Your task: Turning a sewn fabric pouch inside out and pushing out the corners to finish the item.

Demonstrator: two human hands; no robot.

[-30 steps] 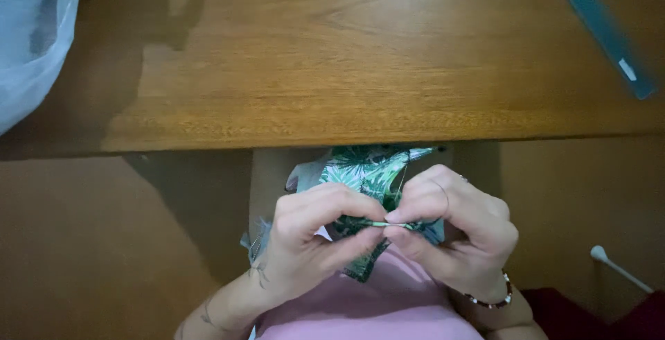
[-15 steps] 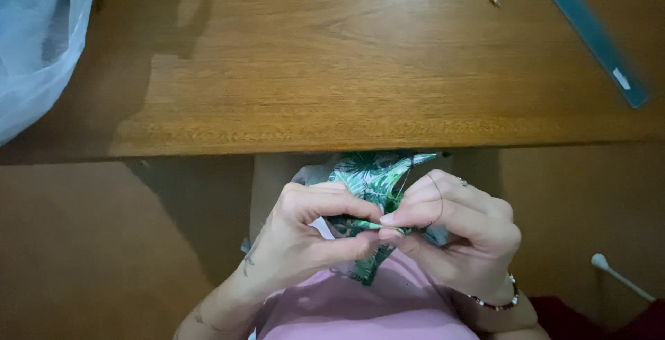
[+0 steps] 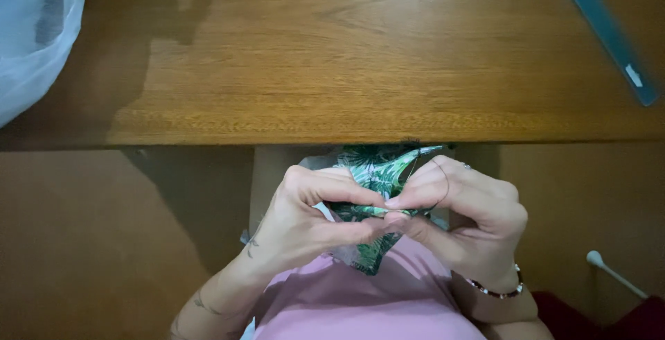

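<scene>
Your left hand [image 3: 305, 219] and right hand [image 3: 464, 215] have stayed pinched on the green leaf-print fabric [image 3: 374, 173] below the wooden table [image 3: 346, 70] edge. Since a second ago fingertips closed tighter together; a dark thread [image 3: 443, 177] loops at 1 o'clock, so stitching seems under way.

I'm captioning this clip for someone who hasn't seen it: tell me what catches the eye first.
Two hands, left hand and right hand, meet fingertip to fingertip low in the middle, pinching a green leaf-print fabric piece just below the wooden table edge. A dark thread loops over the right fingers. On the table's far right lies a blue ruler.
</scene>
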